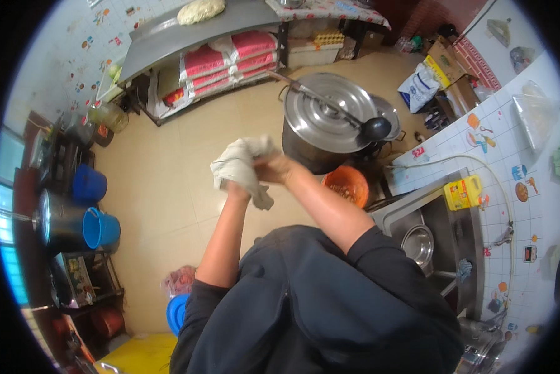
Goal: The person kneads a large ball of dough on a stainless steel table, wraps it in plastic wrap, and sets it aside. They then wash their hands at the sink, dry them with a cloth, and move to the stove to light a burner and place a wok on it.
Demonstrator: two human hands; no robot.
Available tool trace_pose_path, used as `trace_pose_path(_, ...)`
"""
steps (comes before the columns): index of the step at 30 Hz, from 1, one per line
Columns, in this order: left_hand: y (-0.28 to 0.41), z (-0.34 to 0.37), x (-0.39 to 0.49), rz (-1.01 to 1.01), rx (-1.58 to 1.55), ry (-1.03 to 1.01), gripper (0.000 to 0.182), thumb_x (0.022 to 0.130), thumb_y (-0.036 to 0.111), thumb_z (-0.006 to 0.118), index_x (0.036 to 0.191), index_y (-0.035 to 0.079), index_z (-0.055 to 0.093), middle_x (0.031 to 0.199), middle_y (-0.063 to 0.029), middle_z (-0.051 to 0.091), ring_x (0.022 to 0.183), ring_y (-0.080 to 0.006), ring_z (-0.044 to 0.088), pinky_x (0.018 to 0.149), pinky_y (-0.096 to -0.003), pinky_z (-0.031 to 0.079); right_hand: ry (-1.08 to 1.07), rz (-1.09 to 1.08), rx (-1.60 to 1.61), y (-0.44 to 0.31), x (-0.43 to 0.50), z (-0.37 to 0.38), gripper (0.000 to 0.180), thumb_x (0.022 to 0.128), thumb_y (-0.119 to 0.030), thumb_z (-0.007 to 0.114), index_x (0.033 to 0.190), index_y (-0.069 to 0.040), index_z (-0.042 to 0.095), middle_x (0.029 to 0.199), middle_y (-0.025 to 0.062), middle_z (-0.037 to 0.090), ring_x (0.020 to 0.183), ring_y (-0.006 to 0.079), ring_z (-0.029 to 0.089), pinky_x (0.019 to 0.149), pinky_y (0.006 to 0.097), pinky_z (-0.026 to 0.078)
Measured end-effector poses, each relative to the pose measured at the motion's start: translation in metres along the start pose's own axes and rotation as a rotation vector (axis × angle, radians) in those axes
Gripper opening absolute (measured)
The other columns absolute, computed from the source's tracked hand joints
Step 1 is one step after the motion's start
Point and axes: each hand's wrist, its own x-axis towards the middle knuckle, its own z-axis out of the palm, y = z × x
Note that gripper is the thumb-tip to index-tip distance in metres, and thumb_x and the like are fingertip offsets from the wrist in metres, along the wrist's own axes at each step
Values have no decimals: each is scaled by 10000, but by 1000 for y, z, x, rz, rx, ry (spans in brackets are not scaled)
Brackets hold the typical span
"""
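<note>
A pale, damp-looking cloth is wrapped over my left hand, hiding its fingers. My right hand is against the right side of the cloth, slightly blurred, with its fingertips partly hidden by the fabric. One end of the cloth hangs down between my wrists. Both hands are over the tiled floor, left of a large steel stockpot with a lid. A long-handled black ladle lies across that lid.
An orange basin sits below the stockpot. At the right is a steel sink holding a metal bowl. A steel table bears dough ahead. Blue buckets stand at the left.
</note>
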Motion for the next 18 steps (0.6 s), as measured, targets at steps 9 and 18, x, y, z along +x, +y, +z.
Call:
trace_pose_path(9,114,67,-40,800,393,-434,292,847,111,608,1132,48,624,1209,-135,590,1157,-297,539,982,-370,432,184,-146,-1785,-38,19,-65,329,831,-198,530,1091,-7,593,1076,137,637,972,270,636,803,400,528)
trace_pose_path(18,92,79,-33,448,220,-631,195,780,218,648,923,90,679,913,-124,674,846,-336,642,748,-415,496,64,207,-2210,56,4,-130,170,770,-189,656,889,-105,743,920,146,719,876,305,696,707,434,542)
